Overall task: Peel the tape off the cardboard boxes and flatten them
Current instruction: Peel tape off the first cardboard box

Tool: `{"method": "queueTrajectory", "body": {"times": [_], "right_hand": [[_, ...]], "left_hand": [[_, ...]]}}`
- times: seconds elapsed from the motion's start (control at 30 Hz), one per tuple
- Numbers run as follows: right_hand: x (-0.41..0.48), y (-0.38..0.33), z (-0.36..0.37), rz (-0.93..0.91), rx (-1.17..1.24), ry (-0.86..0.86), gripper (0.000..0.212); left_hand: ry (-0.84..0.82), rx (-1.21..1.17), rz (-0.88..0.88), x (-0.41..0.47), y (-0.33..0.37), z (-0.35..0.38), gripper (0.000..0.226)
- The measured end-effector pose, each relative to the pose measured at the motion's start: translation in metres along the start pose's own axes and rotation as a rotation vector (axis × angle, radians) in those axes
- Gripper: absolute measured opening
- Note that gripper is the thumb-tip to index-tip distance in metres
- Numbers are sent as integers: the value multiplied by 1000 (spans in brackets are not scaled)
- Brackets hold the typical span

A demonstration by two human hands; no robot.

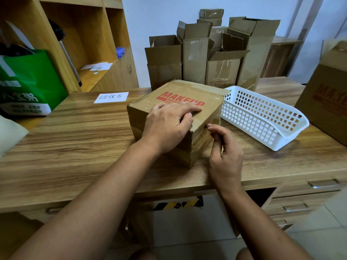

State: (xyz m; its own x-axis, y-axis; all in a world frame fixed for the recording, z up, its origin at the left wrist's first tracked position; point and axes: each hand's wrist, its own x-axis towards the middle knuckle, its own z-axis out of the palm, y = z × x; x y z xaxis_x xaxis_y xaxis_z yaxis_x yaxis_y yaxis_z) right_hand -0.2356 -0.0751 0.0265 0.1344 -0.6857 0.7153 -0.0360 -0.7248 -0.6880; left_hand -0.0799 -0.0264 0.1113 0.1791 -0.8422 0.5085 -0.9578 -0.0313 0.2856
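Observation:
A closed cardboard box (180, 92) with red print stands on the wooden desk (75, 132) in front of me, wrapped in clear tape (203, 141). My left hand (167, 126) rests flat on its top, fingers straight, pressing near the front right corner. My right hand (224, 151) is at the box's right side just below that corner, with thumb and fingertips pinched together at the tape's edge. Whether a strip of tape is lifted between them is hard to tell.
A white plastic basket (262, 117) lies right of the box. Several opened cardboard boxes (212, 53) stand at the back of the desk, another large box (326, 102) at the far right. A paper label (111, 97) and a green bag (28, 81) are at the left.

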Motion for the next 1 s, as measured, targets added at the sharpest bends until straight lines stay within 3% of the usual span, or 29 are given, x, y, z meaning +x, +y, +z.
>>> {"method": "queueTrajectory", "body": {"times": [0.8, 1.0], "right_hand": [[0, 0, -1, -23, -75, -6, 38], [1, -2, -1, -1, -61, -78, 36]], "left_hand": [[-23, -4, -11, -1, 1, -3, 46], [-26, -6, -11, 0, 0, -2, 45]]}}
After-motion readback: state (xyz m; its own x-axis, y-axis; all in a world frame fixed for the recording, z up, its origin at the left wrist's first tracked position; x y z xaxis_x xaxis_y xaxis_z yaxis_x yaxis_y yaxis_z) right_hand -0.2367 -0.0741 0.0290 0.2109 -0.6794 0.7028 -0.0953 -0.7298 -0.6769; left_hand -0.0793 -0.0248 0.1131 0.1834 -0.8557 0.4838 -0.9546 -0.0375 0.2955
